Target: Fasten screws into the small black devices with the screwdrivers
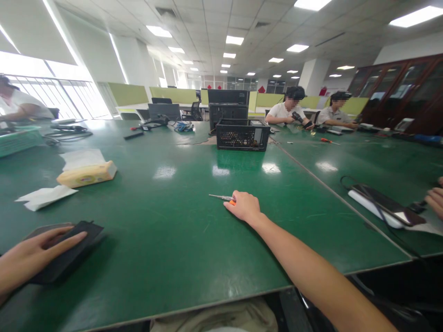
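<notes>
My right hand [245,206] is closed over the handle of a small screwdriver [220,197] at the middle of the green table. The thin metal shaft points left, and a bit of orange handle shows under the fingers. At the lower left my left hand [44,246] grips a dark, flat, box-like object [74,251], thumb on top of it. It is tilted, a little over the tabletop or resting on it; I cannot tell which. A second grey flat edge shows behind the fingers.
A yellow tissue pack [88,174] and a crumpled tissue [46,196] lie at the left. A black computer case [243,136] stands ahead. To the right are a phone [384,203] on a white block, a cable and another person's hand [435,199]. Co-workers sit at the far side.
</notes>
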